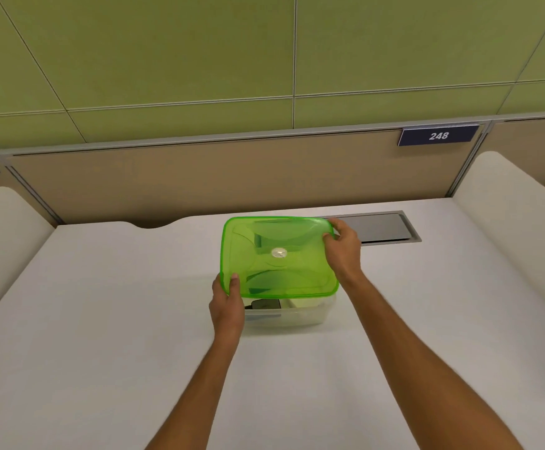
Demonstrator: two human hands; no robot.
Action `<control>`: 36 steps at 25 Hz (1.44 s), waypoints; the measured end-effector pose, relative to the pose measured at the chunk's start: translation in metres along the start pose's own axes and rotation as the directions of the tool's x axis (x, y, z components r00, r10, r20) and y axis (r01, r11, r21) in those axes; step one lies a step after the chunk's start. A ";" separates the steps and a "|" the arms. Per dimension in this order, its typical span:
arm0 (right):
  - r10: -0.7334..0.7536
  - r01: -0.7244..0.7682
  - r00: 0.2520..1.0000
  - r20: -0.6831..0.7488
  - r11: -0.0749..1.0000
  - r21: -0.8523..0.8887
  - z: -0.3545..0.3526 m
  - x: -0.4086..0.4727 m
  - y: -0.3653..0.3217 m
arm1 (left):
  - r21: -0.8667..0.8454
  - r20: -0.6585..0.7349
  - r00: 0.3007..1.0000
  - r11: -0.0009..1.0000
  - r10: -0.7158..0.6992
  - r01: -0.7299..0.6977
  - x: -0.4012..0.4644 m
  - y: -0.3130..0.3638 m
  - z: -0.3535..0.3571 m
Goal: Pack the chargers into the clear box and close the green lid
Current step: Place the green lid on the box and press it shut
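A translucent green lid (279, 256) with a small white sticker at its centre hovers over the clear box (292, 315), tilted so its near edge sits above the box rim. My left hand (227, 305) grips the lid's near left corner. My right hand (344, 251) grips its far right corner. Through the gap under the lid, a black charger (264, 304) and a pale one (305, 302) lie inside the box. Darker shapes show through the green plastic.
The box stands on a white desk (118, 319). A grey cable hatch (383, 226) is set into the desk just behind my right hand. A beige partition (199, 177) with a "248" plate (438, 135) closes the back. White rounded dividers rise at both sides.
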State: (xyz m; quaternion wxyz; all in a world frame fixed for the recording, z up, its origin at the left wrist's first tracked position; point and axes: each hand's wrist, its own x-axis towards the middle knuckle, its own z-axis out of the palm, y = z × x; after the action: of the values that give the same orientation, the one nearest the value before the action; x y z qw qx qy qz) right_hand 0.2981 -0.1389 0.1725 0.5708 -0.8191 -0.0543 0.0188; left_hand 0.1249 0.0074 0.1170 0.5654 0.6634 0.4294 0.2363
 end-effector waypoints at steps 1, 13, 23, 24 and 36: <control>0.007 -0.006 1.000 0.005 0.994 -0.107 0.006 0.002 0.006 | 0.026 -0.007 1.000 1.000 -0.009 0.009 0.000 -0.003 0.002; 0.067 0.020 0.986 0.150 0.857 -0.515 0.037 -0.001 0.046 | 0.134 0.019 0.995 0.987 -0.097 0.094 0.002 -0.029 0.005; 0.179 0.006 0.964 0.195 0.722 -0.691 0.037 -0.007 0.049 | -0.167 -0.034 0.968 0.957 -0.247 0.238 0.000 -0.033 -0.005; 0.180 0.009 0.964 0.193 0.708 -0.707 0.037 -0.009 0.048 | -0.195 -0.028 0.967 0.950 -0.252 0.242 -0.001 -0.034 -0.005; 0.035 0.057 0.994 0.105 0.649 -0.759 0.018 -0.050 0.044 | -0.092 -0.057 0.996 0.994 -0.071 0.066 -0.034 -0.033 -0.015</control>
State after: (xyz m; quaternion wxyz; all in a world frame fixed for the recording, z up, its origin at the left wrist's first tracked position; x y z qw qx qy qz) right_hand 0.2497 -0.1427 0.1234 0.1711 -0.9801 -0.0937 0.0360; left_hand 0.0856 -0.0130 0.0946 0.5892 0.6148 0.4578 0.2556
